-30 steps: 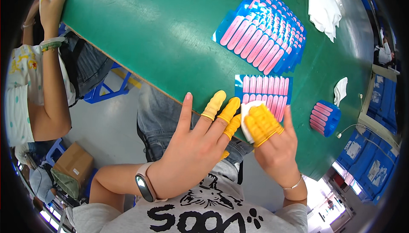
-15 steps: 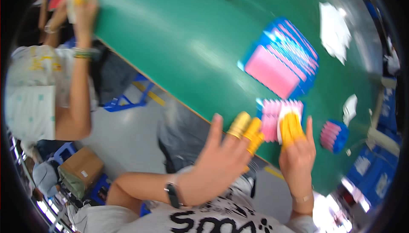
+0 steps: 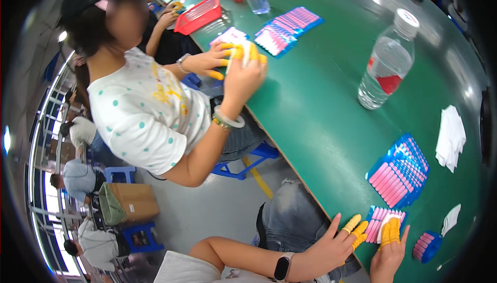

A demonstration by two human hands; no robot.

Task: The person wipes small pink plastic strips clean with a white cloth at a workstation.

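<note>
My left hand [image 3: 331, 245] lies with fingers stretched out at the left edge of a small blue card with a row of pink strips [image 3: 374, 220]. Yellow finger cots cover several of its fingertips. A folded white cloth [image 3: 386, 222] is under the fingers of my right hand [image 3: 389, 249], which presses it onto the pink strips; yellow cots sheathe those fingers as well. Just beyond lies a fanned stack of similar blue cards with pink strips [image 3: 396, 177]. To the right of my right hand sits a round blue piece with pink strips [image 3: 426, 246].
White cloths [image 3: 449, 138] [image 3: 451, 220] lie along the right side of the green table [image 3: 310, 107]. A clear water bottle [image 3: 385, 65] stands farther up. At left, a co-worker [image 3: 150, 112] wipes with a white cloth near another card stack [image 3: 287, 29] and a red basket [image 3: 199, 14].
The view has swung up and left, so the co-worker, bottles and far table now show. My hands keep much the same place on the card, with the cloth still under the right fingers.
</note>
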